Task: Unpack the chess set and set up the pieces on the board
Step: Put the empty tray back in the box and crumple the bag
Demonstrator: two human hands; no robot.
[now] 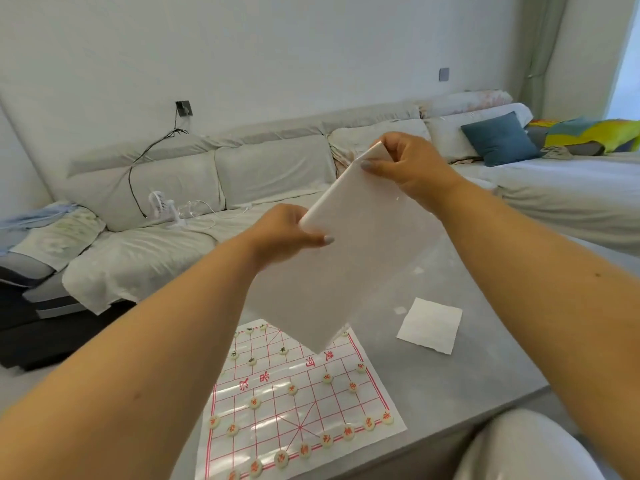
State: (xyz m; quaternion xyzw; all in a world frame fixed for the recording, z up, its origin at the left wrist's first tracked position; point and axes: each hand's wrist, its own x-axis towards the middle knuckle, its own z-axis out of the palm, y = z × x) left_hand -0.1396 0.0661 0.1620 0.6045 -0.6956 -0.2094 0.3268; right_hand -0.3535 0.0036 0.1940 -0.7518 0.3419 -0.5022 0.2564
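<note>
A white paper chess board [298, 400] with red grid lines lies on the grey table [460, 375]. Several round cream pieces [348, 432] with red or dark characters stand on its line crossings. Above the board I hold up a flat white box lid [349, 271], tilted. My left hand [287, 233] grips its left edge, thumb on the near face. My right hand [405, 164] pinches its top corner. The lid hides the far right part of the board.
A white paper napkin [431, 323] lies on the table right of the board. A long grey sofa [242, 188] runs behind, with a small fan [161, 206], a cable and a blue cushion [500, 138]. My knee [519, 448] is at bottom right.
</note>
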